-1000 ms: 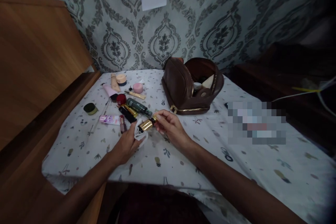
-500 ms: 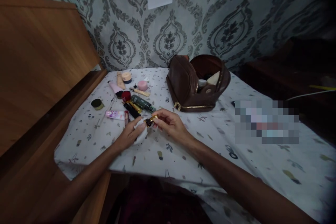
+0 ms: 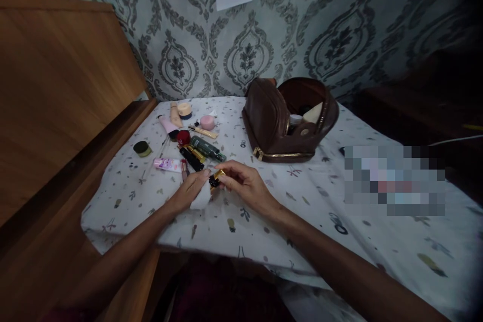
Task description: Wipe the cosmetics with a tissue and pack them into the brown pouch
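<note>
Pinched in the fingers of my right hand (image 3: 245,181) is a small shiny gold-and-black cosmetic tube (image 3: 216,178), tilted; its exact kind is too small to make out. My left hand (image 3: 190,191) is closed on a white tissue (image 3: 203,198), which lies right against the tube. Just beyond my hands lie a dark green bottle (image 3: 207,147), a black tube (image 3: 191,158), a gold tube (image 3: 196,153) and a lipstick-like tube (image 3: 184,168). A pink-and-white printed tube (image 3: 167,164) rests left of them.
An unzipped brown toiletry bag (image 3: 269,126) stands at the back right with items inside. Jars, including a pink one (image 3: 207,122) and a dark-lidded one (image 3: 142,148), lie toward the back left. A wooden panel (image 3: 68,60) borders the table's left side. A blurred-out object lies at right.
The tissue has dropped lower and hangs below my left fingers. The gold-and-black tube has turned slightly in my right fingers. The whole view has shifted a little.
</note>
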{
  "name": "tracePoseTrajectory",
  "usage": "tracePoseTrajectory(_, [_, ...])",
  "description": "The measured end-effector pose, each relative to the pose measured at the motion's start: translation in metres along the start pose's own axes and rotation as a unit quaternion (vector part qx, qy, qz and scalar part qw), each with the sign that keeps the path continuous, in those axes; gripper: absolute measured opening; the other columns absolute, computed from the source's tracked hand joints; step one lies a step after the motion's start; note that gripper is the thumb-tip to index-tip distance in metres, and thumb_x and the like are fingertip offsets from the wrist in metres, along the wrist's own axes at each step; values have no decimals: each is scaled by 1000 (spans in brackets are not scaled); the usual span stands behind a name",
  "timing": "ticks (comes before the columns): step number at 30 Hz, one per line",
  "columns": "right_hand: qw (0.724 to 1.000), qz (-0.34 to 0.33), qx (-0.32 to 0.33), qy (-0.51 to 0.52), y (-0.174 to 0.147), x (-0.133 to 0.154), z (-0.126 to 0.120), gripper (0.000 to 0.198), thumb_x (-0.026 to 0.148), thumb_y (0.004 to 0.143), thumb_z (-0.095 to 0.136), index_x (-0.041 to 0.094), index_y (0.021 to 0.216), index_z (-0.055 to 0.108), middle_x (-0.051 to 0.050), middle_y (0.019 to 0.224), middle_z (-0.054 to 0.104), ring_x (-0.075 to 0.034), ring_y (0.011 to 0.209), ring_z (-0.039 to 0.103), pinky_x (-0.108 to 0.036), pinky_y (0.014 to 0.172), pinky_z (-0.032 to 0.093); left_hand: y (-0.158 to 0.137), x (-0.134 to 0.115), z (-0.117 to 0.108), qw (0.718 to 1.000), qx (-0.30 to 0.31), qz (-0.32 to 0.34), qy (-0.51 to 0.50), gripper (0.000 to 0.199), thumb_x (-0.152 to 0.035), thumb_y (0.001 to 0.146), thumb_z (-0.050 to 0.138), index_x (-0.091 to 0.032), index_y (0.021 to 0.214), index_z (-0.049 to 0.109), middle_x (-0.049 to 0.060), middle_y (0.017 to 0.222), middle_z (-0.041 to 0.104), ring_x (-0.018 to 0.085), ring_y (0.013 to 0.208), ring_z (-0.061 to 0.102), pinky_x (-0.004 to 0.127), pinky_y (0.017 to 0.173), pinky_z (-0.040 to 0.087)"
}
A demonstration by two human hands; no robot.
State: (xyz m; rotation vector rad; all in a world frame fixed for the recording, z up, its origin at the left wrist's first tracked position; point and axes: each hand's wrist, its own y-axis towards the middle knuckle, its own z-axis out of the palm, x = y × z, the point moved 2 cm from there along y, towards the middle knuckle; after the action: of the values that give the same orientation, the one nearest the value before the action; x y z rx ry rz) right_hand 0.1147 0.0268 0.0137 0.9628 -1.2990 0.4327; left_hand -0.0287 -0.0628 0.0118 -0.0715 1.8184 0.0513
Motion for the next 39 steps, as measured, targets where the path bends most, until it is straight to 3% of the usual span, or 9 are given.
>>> tracePoseTrajectory(5, [992,53,-53,100,0,-17,11,41,40,75,77,22,108,60,2,79,64,-13,70,61,-26,66,50,1,8,-3,998,-69,-12,-11,58,-66,92,37,-16,66,53,-1,55,53,11,50,46,24,48,33])
tracePoseTrajectory(9, [989,84,-23,123,2,-25,18,30,43,73,78,18,86,66,-1,75,66,-12,64,58,-25,60,48,1,11,-6,994,-102,4,-49,47,-59,91,48,-18,68,47,-5,56,48,9,49,43,21,45,33])
tracePoseTrajectory(15, [986,95,7,133,4,-24,21,35,51,76,74,19,90,73,-4,89,68,-12,67,56,-22,53,44,0,9,-5,991,-97,-37,-82,44,-63,88,49,-21,75,46,-6,54,52,9,38,42,22,35,30])
tracePoseTrajectory(21, [964,148,25,222,-1,-29,26,39,52,81,70,20,103,66,-1,85,63,-12,74,58,-25,67,50,1,1,-9,990,-139,25,17,47,-62,88,49,-21,67,43,-5,61,41,11,56,40,24,51,33])
tracePoseTrajectory(27, [954,160,53,247,-5,-23,32,43,59,83,63,24,107,58,-1,91,56,-14,81,57,-30,72,58,-2,-4,-7,974,-180,44,127,40,-49,95,41,-21,66,40,-5,61,36,12,59,37,25,56,30])
tracePoseTrajectory(31, [966,136,37,218,-4,-17,27,41,60,86,58,23,102,55,0,84,54,-13,77,56,-29,71,58,-5,-4,-6,955,-202,61,206,35,-38,97,40,-21,66,39,-6,60,36,12,58,36,25,57,29])
tracePoseTrajectory(34, [981,117,3,157,-1,-17,14,39,59,90,53,21,94,53,1,78,55,-12,67,55,-23,57,51,-4,-5,-13,943,-219,62,244,26,-33,94,45,-21,70,47,-5,62,43,13,60,42,25,58,32])
tracePoseTrajectory(36, [992,102,-2,77,0,-17,5,35,54,90,55,20,85,54,2,71,54,-11,61,52,-22,51,43,0,-8,-18,946,-207,80,237,14,-27,91,46,-20,91,58,-1,81,60,16,76,55,25,70,41])
tracePoseTrajectory(39, [995,88,-8,-40,1,-17,-3,29,44,88,62,19,75,57,5,60,46,-10,57,44,-23,52,34,8,-16,-24,957,-148,125,215,34,-23,88,45,-20,120,57,6,118,63,21,108,57,31,92,43])
